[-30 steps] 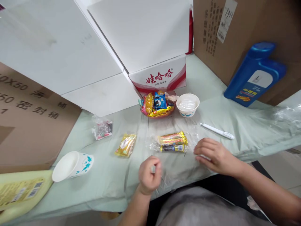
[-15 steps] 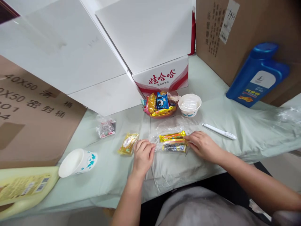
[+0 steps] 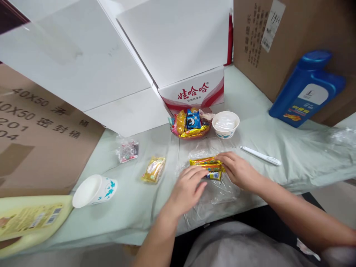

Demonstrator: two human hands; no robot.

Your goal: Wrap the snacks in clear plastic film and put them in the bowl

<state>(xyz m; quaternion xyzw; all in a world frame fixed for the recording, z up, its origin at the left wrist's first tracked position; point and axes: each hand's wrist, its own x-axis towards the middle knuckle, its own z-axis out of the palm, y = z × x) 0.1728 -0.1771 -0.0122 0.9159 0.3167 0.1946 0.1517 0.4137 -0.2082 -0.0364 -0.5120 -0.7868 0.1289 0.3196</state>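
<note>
Several snack bars (image 3: 205, 162) in yellow and orange wrappers lie inside a clear plastic bag (image 3: 221, 190) on the pale green table cover (image 3: 133, 207). My left hand (image 3: 188, 190) reaches in from the near side, its fingers stretched out flat and its fingertips on the bag at the left end of the bars. My right hand (image 3: 239, 171) is curled over the right end of the bars, fingers closed on them through the plastic.
Behind the bars are a dish of mixed snacks (image 3: 189, 128), a white bowl (image 3: 224, 124) and a white pen-like tool (image 3: 260, 155). To the left lie a yellow packet (image 3: 154, 169), a small clear packet (image 3: 127, 150) and a tipped paper cup (image 3: 94, 190). Boxes and a blue jug (image 3: 306, 91) ring the table.
My left hand came up from the near table edge to the bag and slid right along the bars. My right hand moved forward from the table onto their right end.
</note>
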